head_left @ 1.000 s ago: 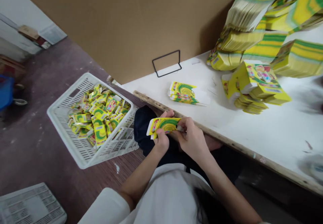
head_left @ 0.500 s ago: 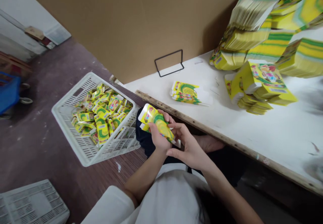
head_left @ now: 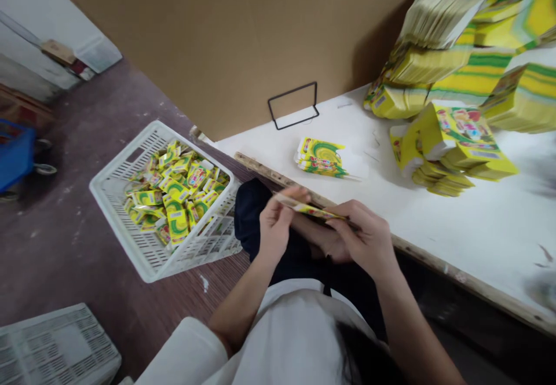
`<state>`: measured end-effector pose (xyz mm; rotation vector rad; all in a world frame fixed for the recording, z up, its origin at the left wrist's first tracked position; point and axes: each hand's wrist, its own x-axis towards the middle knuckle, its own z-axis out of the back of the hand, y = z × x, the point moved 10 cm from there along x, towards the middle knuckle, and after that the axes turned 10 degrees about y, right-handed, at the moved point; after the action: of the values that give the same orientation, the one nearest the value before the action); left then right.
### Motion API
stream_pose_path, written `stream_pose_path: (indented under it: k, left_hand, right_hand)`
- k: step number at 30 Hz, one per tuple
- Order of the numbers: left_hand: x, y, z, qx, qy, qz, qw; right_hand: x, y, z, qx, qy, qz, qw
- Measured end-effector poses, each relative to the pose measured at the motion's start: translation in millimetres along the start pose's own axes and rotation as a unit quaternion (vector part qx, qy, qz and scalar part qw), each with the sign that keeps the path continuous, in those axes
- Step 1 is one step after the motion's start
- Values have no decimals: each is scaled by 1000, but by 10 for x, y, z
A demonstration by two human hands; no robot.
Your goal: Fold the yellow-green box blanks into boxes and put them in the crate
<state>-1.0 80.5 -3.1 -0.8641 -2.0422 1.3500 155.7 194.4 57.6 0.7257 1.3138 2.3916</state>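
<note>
Both hands hold one flat yellow-and-green carton (head_left: 310, 209) edge-on over my lap, just in front of the table's wooden edge. My left hand (head_left: 277, 227) pinches its left end. My right hand (head_left: 364, 235) is closed over its right end. A small pile of flat cartons (head_left: 321, 157) lies on the white table (head_left: 456, 223) beyond my hands. To the left on the floor stands a white slotted basket (head_left: 143, 252) filled with several folded yellow-green cartons (head_left: 176, 191).
Tall stacks of flat cartons (head_left: 460, 49) crowd the table's far right, with a tipped heap (head_left: 456, 145) below them. A black wire frame (head_left: 294, 106) stands against the brown cardboard wall. Another white crate (head_left: 56, 344) sits at the lower left, a blue bin (head_left: 15, 153) at far left.
The carton turned from face-up in my left hand to flat and edge-on. My right hand moved from open beside it to closing over its right end.
</note>
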Motion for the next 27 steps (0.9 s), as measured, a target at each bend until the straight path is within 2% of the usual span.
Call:
stream_pose_path:
  k: [3,4,5,7,8,10,12,13,14,15,17,19,20,22,25,27]
  left_hand:
    - [93,-412,-128,91,136,-74,984]
    - [95,-435,-234,169,198,-57,964]
    - [74,-359,-339,248,260,-10,933]
    - [-13,-135,-451,352,332,89,871]
    - [-50,-47,-471,375,336,123,855]
    - [-80,38,-483,391,298,141,859]
    - [-99,59,-488,405,248,118,872]
    - [-116,68,-505,413,236,101,874]
    - [-132,68,-528,417,231,78,876]
    - [-146,53,-558,420,230,49,877]
    - [-173,2,-628,430,241,-18,870]
    - [-197,-43,-687,441,261,-70,856]
    - [-200,-42,-699,448,270,-77,849]
    - [-180,22,-671,465,279,-45,839]
    - [-154,194,-582,474,280,44,834]
    - [-143,214,-585,465,276,36,841]
  right_hand:
    - [-24,214,53,-177,15,82,981]
    - [-36,278,8,-207,34,107,972]
    - [-50,331,-63,-219,57,128,966]
    - [-78,388,-204,-211,85,148,963]
    - [-86,384,-223,-199,67,141,967]
    - [-119,286,-128,-158,-37,91,983]
    - [-216,54,6,-51,-157,11,986]
    - [-253,-104,-1,29,-181,-33,983]
    - [-261,-265,-83,118,-171,-79,975]
    - [-248,-397,-225,206,-133,-121,962]
    - [-219,-519,-548,347,-28,-180,920]
    - [-209,-521,-721,410,44,-199,889]
    - [-206,-519,-729,413,56,-198,887]
    - [-203,-506,-660,378,54,-180,907]
    - [-201,-381,-573,277,66,-124,951]
    - [-203,-278,-568,198,82,-90,973]
